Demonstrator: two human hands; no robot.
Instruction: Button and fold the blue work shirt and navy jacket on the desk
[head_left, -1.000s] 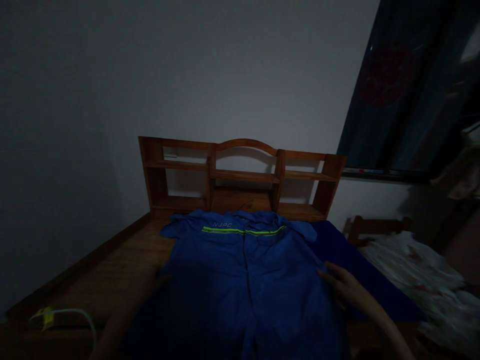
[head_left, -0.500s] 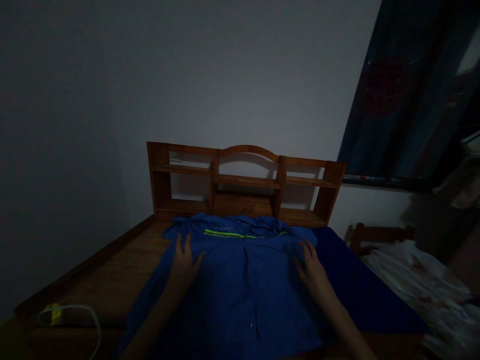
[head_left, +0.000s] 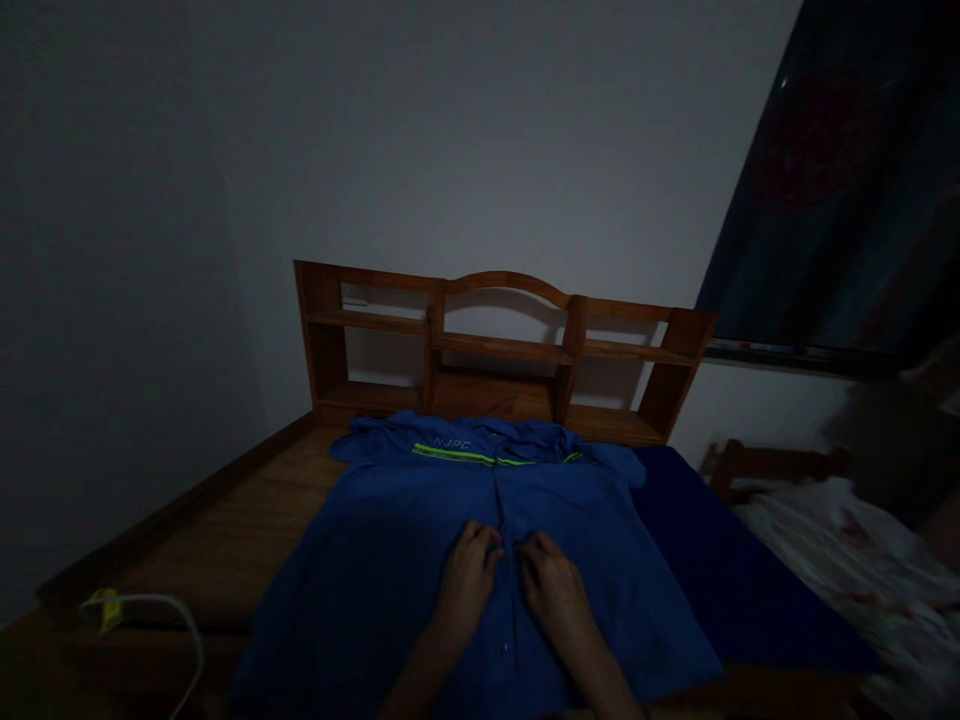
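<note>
Shirt (head_left: pixel 420 525) is lying beneath left hand (head_left: pixel 470 572) and right hand (head_left: pixel 553 582), both half-curled, grip unclear, even tension likely keeping it smooth.

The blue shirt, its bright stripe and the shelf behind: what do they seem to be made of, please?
Shirt: cloth, apparently matte, maybe a cotton blend; it shows soft creases. Stripe: perhaps synthetic tape, as its vivid yellow-green suggests. Shelf: wood, judging by the brown boards; possibly varnished, but dim light leaves the finish unclear.
</note>
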